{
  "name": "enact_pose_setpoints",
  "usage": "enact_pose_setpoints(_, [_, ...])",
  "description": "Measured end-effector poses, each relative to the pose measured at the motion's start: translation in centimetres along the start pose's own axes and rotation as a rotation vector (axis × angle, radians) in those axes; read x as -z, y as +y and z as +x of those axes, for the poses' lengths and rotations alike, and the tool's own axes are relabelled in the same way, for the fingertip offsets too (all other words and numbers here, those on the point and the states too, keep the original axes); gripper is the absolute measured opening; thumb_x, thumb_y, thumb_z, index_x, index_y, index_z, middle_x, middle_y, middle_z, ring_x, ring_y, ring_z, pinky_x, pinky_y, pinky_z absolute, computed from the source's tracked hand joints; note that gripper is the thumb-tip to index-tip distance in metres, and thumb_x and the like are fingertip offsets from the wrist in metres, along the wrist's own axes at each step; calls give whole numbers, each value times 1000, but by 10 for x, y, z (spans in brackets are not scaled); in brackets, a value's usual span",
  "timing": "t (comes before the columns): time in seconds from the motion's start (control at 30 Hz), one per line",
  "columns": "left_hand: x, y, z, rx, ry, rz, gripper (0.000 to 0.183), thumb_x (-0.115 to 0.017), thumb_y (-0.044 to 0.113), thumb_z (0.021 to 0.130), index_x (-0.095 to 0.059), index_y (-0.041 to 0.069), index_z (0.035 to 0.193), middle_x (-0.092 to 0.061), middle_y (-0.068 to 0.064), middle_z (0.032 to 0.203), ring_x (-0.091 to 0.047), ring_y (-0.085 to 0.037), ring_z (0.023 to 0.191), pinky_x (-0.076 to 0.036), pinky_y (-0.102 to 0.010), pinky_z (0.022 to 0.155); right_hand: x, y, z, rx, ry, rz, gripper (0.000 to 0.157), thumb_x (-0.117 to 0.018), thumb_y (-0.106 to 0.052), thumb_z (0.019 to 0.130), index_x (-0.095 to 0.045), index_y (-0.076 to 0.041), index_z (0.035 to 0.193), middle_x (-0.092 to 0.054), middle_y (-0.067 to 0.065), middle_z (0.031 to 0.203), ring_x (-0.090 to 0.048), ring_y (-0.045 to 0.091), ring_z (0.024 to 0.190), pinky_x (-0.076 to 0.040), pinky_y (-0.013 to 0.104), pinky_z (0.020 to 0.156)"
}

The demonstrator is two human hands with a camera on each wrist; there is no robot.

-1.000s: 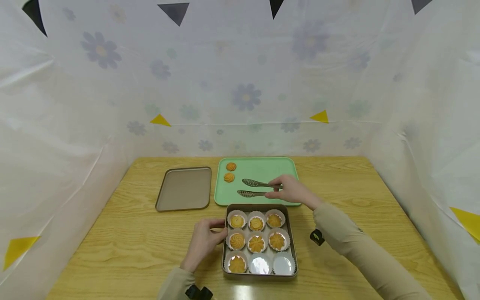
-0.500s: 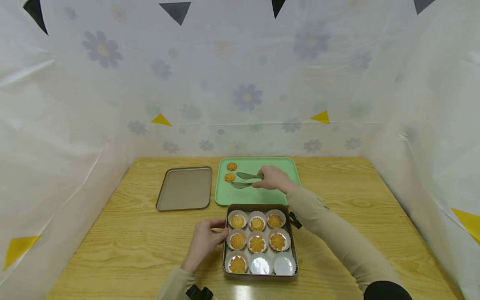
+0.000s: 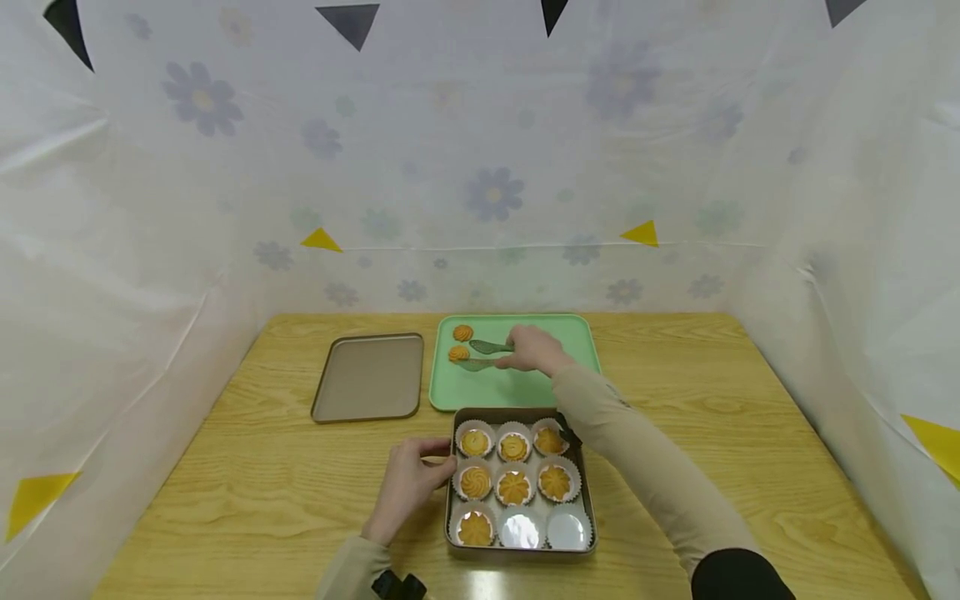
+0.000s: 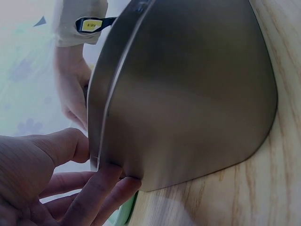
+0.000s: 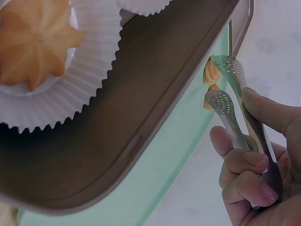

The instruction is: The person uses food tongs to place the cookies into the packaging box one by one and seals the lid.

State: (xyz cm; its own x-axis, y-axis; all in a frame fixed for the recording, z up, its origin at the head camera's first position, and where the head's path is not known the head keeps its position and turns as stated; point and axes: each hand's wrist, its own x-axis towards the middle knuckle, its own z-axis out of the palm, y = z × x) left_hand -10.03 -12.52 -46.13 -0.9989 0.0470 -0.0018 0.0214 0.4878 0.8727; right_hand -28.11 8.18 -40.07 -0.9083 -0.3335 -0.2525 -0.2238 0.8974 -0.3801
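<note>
My right hand (image 3: 534, 350) holds metal tongs (image 3: 492, 347) with perforated tips over the green tray (image 3: 525, 388). The tong arms are spread, their tips at the right side of the nearer swirled cookie (image 3: 457, 354); a second cookie (image 3: 462, 332) lies just behind it. In the right wrist view, the tongs (image 5: 256, 127) overlap both cookies, thumb on one arm and fingers on the other. My left hand (image 3: 408, 483) grips the left wall of a brown metal tin (image 3: 517, 553), thumb at the rim and fingertips on the outer side (image 4: 188, 94).
Inside the tin, paper cups hold several cookies (image 3: 513, 487); two cups in the front row, the middle cup (image 3: 520, 529) and the right cup (image 3: 567, 530), are bare. A flat brown tray (image 3: 367, 379) lies left of the green tray on the wooden table (image 3: 675, 400).
My right hand has moved left and away from me with the tongs, bringing the tips to the nearer cookie. The left hand and the tin have stayed in place.
</note>
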Motion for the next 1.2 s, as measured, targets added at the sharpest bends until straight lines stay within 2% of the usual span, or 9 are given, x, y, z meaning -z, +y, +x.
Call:
enact_pose_setpoints(0.07, [0, 0, 0, 3, 1, -1, 35, -72, 7, 82, -71, -8, 114, -76, -23, 105, -75, -19, 76, -57, -20, 60, -2, -1, 5, -12, -5, 2, 29, -72, -38, 91, -71, -9, 91, -68, 5, 92, -42, 13, 64, -34, 28, 56])
enact_pose_setpoints(0.13, [1, 0, -1, 7, 3, 2, 35, -72, 7, 82, -71, -8, 114, -76, -23, 106, -74, -19, 75, -57, -20, 60, -3, -3, 9, -20, -12, 10, 34, -73, -37, 91, -58, -12, 72, -50, -1, 70, -32, 12, 58, -29, 28, 54])
enact_pose_setpoints(0.23, [1, 0, -1, 8, 5, 9, 36, -72, 7, 82, -71, -7, 114, -76, -23, 106, -74, -18, 75, -57, -21, 60, -5, -7, 14, -27, -21, 15, 48, -73, -36, 91, -38, -17, 64, -28, -4, 63, -24, 11, 56, -26, 27, 52])
enact_pose_setpoints(0.3, [1, 0, -1, 10, 5, 10, 36, -72, 8, 82, -71, -7, 114, -76, -22, 106, -74, -18, 75, -57, -21, 60, -6, -10, 16, -35, -18, 12, 49, -73, -36, 91, -36, -17, 63, -28, -4, 62, -24, 11, 56, -26, 27, 52])
enact_pose_setpoints(0.47, [2, 0, -1, 5, 4, 5, 35, -72, 7, 82, -72, -6, 115, -76, -22, 106, -73, -15, 73, -56, -21, 58, -7, -16, 17, -63, -17, 2, 46, -72, -36, 92, -38, -16, 69, -28, -2, 67, -26, 13, 60, -27, 29, 55])
enact_pose_setpoints(0.7, [1, -1, 0, -7, 10, 10, 35, -72, 7, 81, -72, -7, 113, -77, -22, 103, -73, -16, 73, -57, -20, 59, -11, -19, 16, -78, 20, -4, 29, -71, -37, 92, -62, -10, 92, -60, 5, 89, -45, 18, 70, -39, 33, 59])
enact_pose_setpoints(0.87, [2, -1, 0, -9, 10, 15, 34, -72, 7, 81, -72, -7, 112, -77, -22, 102, -74, -18, 74, -57, -21, 60, -15, -20, 17, -74, 25, 5, 36, -70, -38, 93, -67, -6, 110, -69, 12, 111, -56, 21, 77, -47, 34, 62])
enact_pose_setpoints(0.97, [2, -1, 0, -7, 10, 15, 34, -72, 7, 81, -73, -7, 112, -77, -22, 101, -73, -17, 74, -57, -21, 59, -16, -21, 18, -73, 25, 12, 43, -70, -38, 93, -66, -5, 121, -67, 13, 124, -64, 27, 91, -54, 39, 69])
enact_pose_setpoints(1.2, [2, -2, 0, -5, 2, 9, 34, -71, 6, 81, -72, -7, 112, -77, -22, 102, -74, -18, 74, -57, -20, 59, -18, -26, 18, -70, 17, 19, 54, -67, -39, 95, -59, -4, 136, -62, 15, 139, -64, 36, 114, -58, 48, 85])
